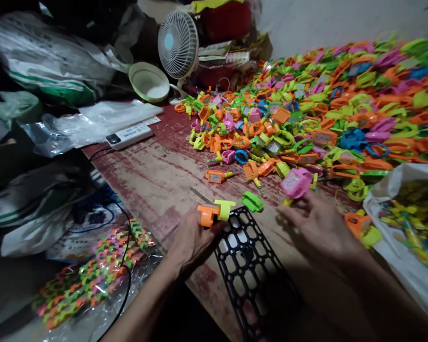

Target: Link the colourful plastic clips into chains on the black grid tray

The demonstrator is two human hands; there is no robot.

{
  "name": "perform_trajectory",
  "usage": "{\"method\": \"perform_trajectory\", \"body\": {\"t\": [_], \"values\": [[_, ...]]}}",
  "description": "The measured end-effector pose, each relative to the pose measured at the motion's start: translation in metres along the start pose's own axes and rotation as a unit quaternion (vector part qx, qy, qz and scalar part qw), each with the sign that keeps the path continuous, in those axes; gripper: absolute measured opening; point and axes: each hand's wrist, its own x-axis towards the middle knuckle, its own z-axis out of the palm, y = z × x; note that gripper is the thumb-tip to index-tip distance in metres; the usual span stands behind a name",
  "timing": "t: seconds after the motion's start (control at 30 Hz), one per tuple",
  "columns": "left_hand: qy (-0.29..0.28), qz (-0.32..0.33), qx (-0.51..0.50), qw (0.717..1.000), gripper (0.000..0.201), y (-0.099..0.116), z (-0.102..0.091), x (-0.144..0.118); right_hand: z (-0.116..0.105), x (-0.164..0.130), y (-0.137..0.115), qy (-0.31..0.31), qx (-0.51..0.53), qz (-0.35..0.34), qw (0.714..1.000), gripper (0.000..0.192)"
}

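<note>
Orange toy piece sits pinched in the left grip.

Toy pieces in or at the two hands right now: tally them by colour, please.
Orange piece, in the left hand: 1
Yellow-green piece, in the left hand with the orange one: 1
Pink piece, at the fingertips of the right hand: 1
Total: 3

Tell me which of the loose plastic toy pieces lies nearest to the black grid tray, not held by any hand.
The green piece, alone on the red table just beyond the black grid tray. The other loose pieces lie farther back, toward the pile.
</note>
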Motion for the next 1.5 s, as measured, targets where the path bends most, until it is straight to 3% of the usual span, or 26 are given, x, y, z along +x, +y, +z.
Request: {"method": "perform_trajectory", "body": {"t": [0.13,0.23,0.3,0.43,0.53,0.63,0.73,0.9,1.07,1.27,1.5], "values": [[-0.001,0.004,-0.007,1.0,0.025,-0.004,0.003,0.002,0.043,-0.024,-0.03,-0.12,0.21,0.083,0.967,0.011],[-0.001,0.007,-0.011,1.0,0.025,-0.004,0.003,0.003,0.063,-0.026,-0.04,-0.134,0.272,0.12,0.945,0.014],[-0.003,0.005,-0.014,1.0,0.02,-0.001,0.001,0.002,0.07,-0.023,-0.041,-0.114,0.255,0.114,0.954,0.02],[0.004,0.021,-0.024,0.999,0.015,0.003,-0.002,0.001,0.08,-0.022,-0.034,-0.052,0.137,0.029,0.989,0.026],[0.024,0.049,-0.016,0.998,0.016,0.0,0.0,0.002,0.088,-0.027,-0.028,0.022,0.039,-0.105,0.993,0.025],[0.026,0.051,-0.012,0.998,0.016,-0.003,0.004,0.002,0.091,-0.032,-0.026,0.088,-0.019,-0.205,0.975,0.022],[0.028,0.052,-0.016,0.998,0.019,-0.002,0.004,-0.001,0.092,-0.032,-0.027,0.091,-0.027,-0.234,0.968,0.021],[0.02,0.084,-0.018,0.996,0.026,0.0,0.002,-0.001,0.089,-0.027,-0.031,0.075,0.008,-0.232,0.97,0.021],[0.016,0.082,-0.012,0.996,0.016,-0.002,-0.003,0.003,0.086,-0.026,-0.034,0.061,0.004,-0.252,0.966,0.018],[0.004,0.078,-0.026,0.997,0.016,0.001,-0.006,0.001,0.086,-0.024,-0.032,0.031,0.04,-0.207,0.977,0.02],[0.004,0.066,-0.049,0.997,0.008,0.0,0.0,0.002,0.082,-0.018,-0.023,0.006,0.022,-0.256,0.966,0.022]]}}
